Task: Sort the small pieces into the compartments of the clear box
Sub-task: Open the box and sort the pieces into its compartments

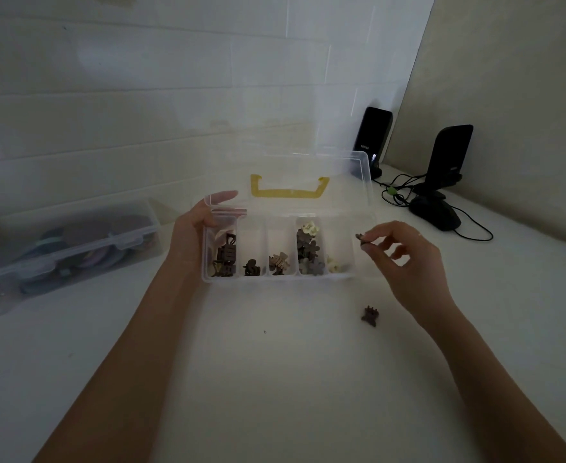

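Observation:
The clear box (276,279) stands open in the middle of the white table, its lid with a yellow handle (290,192) raised behind it. Its compartments hold small dark, tan and cream clips. My left hand (201,222) grips the box's left end, thumb over the rim. My right hand (405,259) hovers just right of the box and pinches a small dark clip (361,240) between thumb and forefinger. Another dark clip (370,316) lies loose on the table in front of the box, below my right hand.
A second clear, closed box (71,248) with round dark things inside lies at the left. Two black speakers (373,142) (448,158), a black mouse (436,213) and cables sit at the back right near the wall corner.

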`<control>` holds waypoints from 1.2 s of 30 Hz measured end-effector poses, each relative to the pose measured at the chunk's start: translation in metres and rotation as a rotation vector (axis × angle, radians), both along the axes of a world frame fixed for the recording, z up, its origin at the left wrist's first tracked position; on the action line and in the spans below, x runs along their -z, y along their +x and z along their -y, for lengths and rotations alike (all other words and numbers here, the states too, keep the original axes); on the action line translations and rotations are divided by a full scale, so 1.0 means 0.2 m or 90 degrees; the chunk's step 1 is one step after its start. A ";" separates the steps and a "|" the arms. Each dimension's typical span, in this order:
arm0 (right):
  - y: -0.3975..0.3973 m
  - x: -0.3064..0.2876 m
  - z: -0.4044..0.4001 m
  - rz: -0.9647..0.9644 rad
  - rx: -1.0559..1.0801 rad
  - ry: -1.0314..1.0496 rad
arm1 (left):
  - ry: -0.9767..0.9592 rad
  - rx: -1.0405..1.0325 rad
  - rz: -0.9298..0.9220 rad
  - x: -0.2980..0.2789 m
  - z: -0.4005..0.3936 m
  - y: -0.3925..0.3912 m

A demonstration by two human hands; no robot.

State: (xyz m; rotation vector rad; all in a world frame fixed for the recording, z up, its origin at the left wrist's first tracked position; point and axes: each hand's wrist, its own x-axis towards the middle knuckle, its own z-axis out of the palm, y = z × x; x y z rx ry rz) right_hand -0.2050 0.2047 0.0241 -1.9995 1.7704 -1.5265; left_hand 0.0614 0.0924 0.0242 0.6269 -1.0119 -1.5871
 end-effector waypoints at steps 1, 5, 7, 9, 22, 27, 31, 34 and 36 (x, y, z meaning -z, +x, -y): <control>-0.01 0.00 0.00 0.005 0.001 0.006 | 0.006 -0.009 0.004 0.00 0.00 0.00; -0.01 0.00 0.00 0.007 -0.007 0.008 | 0.007 -0.032 0.036 0.01 0.00 0.00; 0.00 0.01 0.00 0.000 -0.009 0.010 | 0.012 -0.028 0.037 0.01 0.00 0.00; 0.02 0.01 0.00 -0.007 -0.010 0.013 | 0.015 -0.025 0.040 0.00 0.00 0.00; 0.38 -0.11 0.09 -0.449 -0.185 0.187 | -0.006 -0.030 0.061 0.00 0.00 0.00; 0.41 -0.12 0.15 -0.475 -0.101 0.158 | 0.009 -0.022 0.045 0.00 0.01 0.00; 0.37 -0.14 0.15 -0.419 -0.088 0.113 | 0.015 -0.038 0.051 0.00 0.01 0.00; 0.39 -0.14 0.14 -0.403 -0.128 0.091 | 0.015 -0.038 0.053 0.00 0.02 0.00; 0.38 -0.13 0.15 -0.405 -0.126 0.095 | 0.020 -0.025 0.043 0.01 0.02 0.00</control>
